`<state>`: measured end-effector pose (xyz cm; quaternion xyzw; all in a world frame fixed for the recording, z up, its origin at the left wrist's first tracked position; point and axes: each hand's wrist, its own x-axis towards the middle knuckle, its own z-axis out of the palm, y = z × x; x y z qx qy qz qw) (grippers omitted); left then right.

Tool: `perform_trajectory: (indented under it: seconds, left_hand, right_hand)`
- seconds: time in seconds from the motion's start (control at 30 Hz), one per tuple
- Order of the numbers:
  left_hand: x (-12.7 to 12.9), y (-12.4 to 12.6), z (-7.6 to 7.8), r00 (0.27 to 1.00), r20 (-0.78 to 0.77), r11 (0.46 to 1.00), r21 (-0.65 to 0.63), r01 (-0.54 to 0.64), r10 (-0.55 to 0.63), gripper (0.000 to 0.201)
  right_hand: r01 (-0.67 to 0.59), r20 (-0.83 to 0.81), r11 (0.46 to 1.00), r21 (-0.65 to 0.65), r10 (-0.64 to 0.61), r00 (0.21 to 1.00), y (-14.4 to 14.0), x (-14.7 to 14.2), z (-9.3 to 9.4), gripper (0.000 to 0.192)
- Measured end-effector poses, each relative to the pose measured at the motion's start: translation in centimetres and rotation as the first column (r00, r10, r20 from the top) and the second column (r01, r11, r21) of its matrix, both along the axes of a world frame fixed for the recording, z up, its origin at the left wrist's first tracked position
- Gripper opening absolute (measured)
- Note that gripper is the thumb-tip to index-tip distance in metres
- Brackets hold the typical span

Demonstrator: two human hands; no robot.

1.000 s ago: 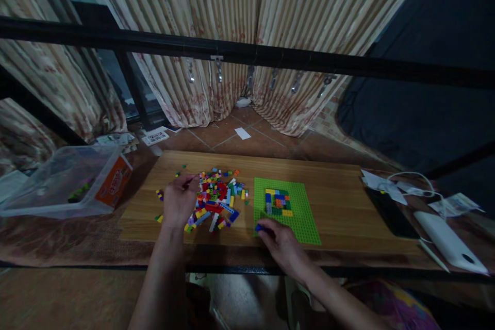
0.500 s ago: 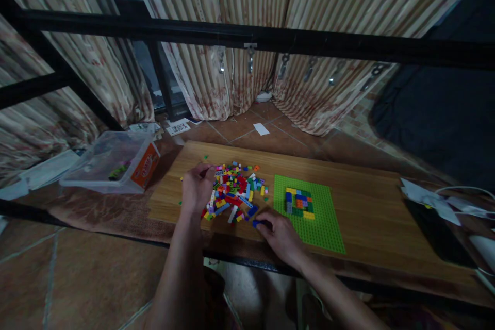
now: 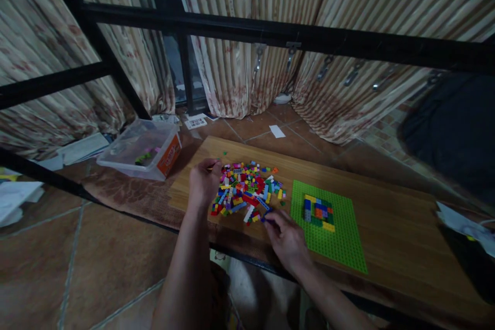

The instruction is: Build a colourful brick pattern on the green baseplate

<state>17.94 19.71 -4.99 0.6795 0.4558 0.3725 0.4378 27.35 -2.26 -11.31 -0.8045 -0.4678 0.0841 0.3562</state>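
Observation:
A heap of small coloured bricks (image 3: 247, 191) lies on a wooden board (image 3: 386, 227). My left hand (image 3: 203, 183) rests at the heap's left edge, its fingers curled over bricks there and pinching something small I cannot make out. My right hand (image 3: 286, 240) lies at the heap's near right corner, fingertips on a blue brick (image 3: 267, 219). To the right lies a green baseplate (image 3: 340, 240) with a small patch of yellow, blue, orange and green bricks (image 3: 317, 211) built on it.
A clear plastic box (image 3: 141, 149) with an orange label sits left of the board on a brown mat. Black metal bars (image 3: 270, 33) cross above the board. Striped curtains hang behind. Papers lie on the tiled floor, and white paper (image 3: 464, 224) lies at the far right.
The view has swung left and down, shifting everything rightward. My right hand has moved with the blue brick from the baseplate's near corner toward the heap. My left hand stays at the heap's left edge.

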Motion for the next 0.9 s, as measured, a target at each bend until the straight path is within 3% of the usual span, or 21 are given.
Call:
perform_trajectory:
  seconds: [0.27,0.53,0.73,0.9]
  left_hand:
    - [-0.6,0.5,-0.8,1.0,-0.022,0.999,0.045,0.016,-0.015,0.024]
    - [-0.8,0.4,-0.3,0.999,-0.038,0.999,0.032,0.022,-0.021,0.023]
    - [-0.9,0.3,-0.3,0.997,-0.052,0.998,0.026,0.065,-0.063,0.026]
    - [-0.7,-0.1,-0.3,0.997,-0.02,0.997,0.025,0.07,-0.069,0.023]
  right_hand:
    - [-0.045,0.171,0.985,-0.167,0.074,0.982,1.9,-1.0,-0.2,0.021]
    - [-0.056,0.254,0.97,-0.238,0.118,0.96,2.8,-0.1,0.3,0.024]
    - [-0.022,0.295,0.971,-0.24,0.095,0.951,3.2,-0.4,0.2,0.021]
    - [-0.008,0.255,0.987,-0.159,0.049,0.966,2.6,0.2,0.6,0.024]
